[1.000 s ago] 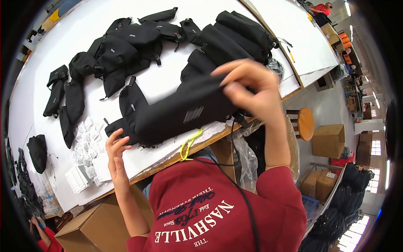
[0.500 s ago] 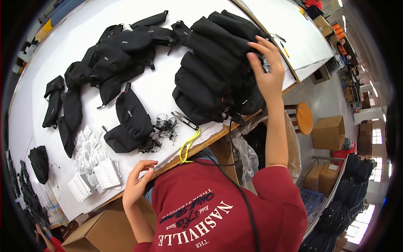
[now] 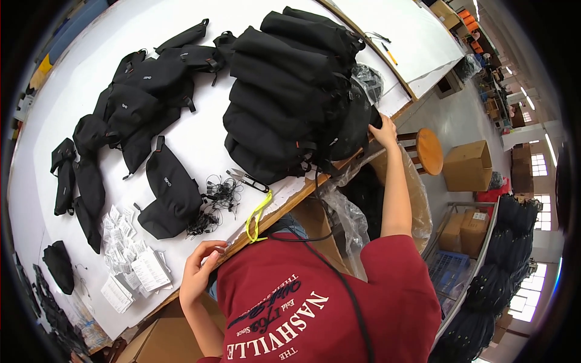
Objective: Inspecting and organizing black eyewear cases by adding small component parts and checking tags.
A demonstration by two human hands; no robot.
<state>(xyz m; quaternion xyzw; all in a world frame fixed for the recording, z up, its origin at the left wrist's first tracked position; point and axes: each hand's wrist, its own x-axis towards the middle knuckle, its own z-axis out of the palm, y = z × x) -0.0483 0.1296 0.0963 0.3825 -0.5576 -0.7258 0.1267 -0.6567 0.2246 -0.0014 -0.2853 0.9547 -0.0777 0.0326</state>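
Observation:
At the table's right edge, my right hand (image 3: 384,131) has its fingers closed on the end of a black fabric bag (image 3: 357,130), low on the right side of a stack of similar black bags (image 3: 284,78). My left hand (image 3: 203,269) rests at the front edge, fingers loosely bent and thumb apart, with nothing in it. Close to it lie a pile of white printed tags (image 3: 151,269), a lone black bag (image 3: 169,193) and a tangle of thin black cords (image 3: 221,196). Thread snips (image 3: 249,180) with a yellow-green strap (image 3: 257,221) lie between my hands.
More black bags (image 3: 145,91) are spread over the white table (image 3: 54,115). Below the right edge stands a box lined with clear plastic (image 3: 417,199). Beyond are a wooden stool (image 3: 430,151), a cardboard carton (image 3: 469,164) and a rack with boxes (image 3: 466,230).
My right hand has come down from above the bag stack to its lower right side and taken hold of a bag there. The view has shifted slightly; my left hand stays at the edge.

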